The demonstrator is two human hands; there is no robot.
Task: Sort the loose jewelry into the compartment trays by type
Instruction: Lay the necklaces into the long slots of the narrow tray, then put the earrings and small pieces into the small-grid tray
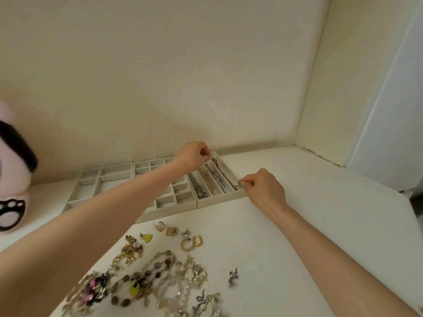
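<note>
**Two hands, one chain laid along the rightmost slot**

Both sets of fingers are curled in tight. On my right hand (261, 186) the thumb and fingertips (243, 182) pinch the near end of a thin dark chain (225, 175). My left hand (193, 155) reaches across to the far end of the same slot, its fingertips (207, 154) pressed together right at the chain's far end. The grip there is too small for me to see clearly, but it looks like a pinch.

The dark chain runs lengthwise in the rightmost slot of the long-slot tray (219, 199), stretched between my two hands. The slots to its left hold a silver chain (216, 177), a pearl strand (207, 179) and another silver chain (197, 188).

Touching that tray's left side is a tray of small compartments (169, 209), partly under my left forearm, and a third tray (91, 177) of larger sections sits further left. All three stand on the white table (297, 225) against the far wall.

Nearer to me lies the loose jewelry (148, 277), a tangle of beaded strands and gold pieces. At its far edge are gold hoop earrings (191, 243) and a yellow heart (146, 238). A silver snake piece (233, 276) sits apart to the right. A pink and black plush toy (11, 179) stands at the far left.
</note>
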